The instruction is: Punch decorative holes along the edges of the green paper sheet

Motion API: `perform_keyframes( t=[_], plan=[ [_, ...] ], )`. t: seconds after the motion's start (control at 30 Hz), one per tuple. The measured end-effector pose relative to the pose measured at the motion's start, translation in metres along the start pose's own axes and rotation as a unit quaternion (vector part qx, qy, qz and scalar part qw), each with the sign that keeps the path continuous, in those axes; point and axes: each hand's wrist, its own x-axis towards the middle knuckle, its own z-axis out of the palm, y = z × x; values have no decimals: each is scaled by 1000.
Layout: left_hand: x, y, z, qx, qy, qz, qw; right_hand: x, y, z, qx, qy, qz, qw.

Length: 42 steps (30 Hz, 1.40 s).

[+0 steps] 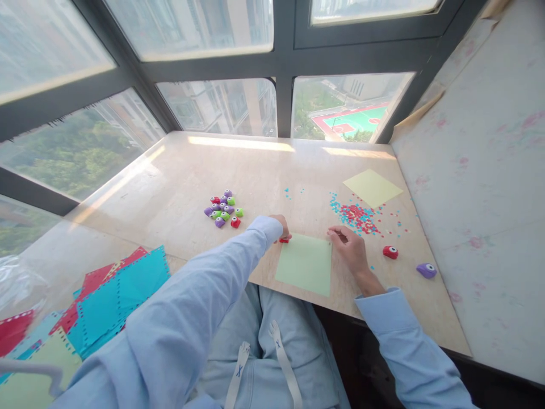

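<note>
A pale green sheet of paper (304,266) lies at the table's front edge, between my two hands. At its upper left corner, my left hand (279,224) is closed on a small red hole punch (284,240), mostly covered by the fingers. By the sheet's upper right corner is my right hand (349,246), thumb and fingers drawn together. Whatever they may pinch is too small to make out. To the right of that hand sit a red punch (390,251) and a purple punch (426,270), each with one round eye.
More red, green and purple punches (223,208) cluster left of centre. Red and blue paper dots (360,218) are scattered beside a pale yellow sheet (373,188). Coloured sheets with holed edges (123,301) pile up at left. Windows and a papered wall (481,187) border the table.
</note>
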Motion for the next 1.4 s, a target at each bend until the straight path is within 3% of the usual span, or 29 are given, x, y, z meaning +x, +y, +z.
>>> perform_keyframes(
  t=[0.33, 0.5, 0.63, 0.87, 1.0, 1.1, 1.2, 1.3, 1.4],
  plan=[
    [-6, 1, 2, 3, 7, -47, 999, 0, 6, 1, -11, -6, -12, 1000],
    [-8, 0, 0, -18, 12, -53, 998, 1, 9, 0, -61, -78, -120, 988],
    [-15, -7, -2, -64, 16, -37, 997, 1, 11, -2, -133, -129, -195, 963],
    [-34, -26, 6, -182, 29, 20, 983, 1, 13, -1, -151, -134, -208, 957],
    [-32, -45, 18, -220, 36, 51, 974, 2, 16, 0, -147, -130, -213, 957],
    [-24, -62, 32, -272, 87, 90, 954, 2, 18, 0, -144, -124, -218, 957],
    [-20, -73, 48, -343, 157, 138, 916, 2, 19, 0, -146, -118, -224, 956],
    [-23, -75, 61, -415, 219, 163, 868, 2, 19, 0, -147, -117, -227, 956],
    [-25, -75, 69, -430, 237, 205, 847, 2, 19, 0, -146, -117, -228, 956]
  ],
)
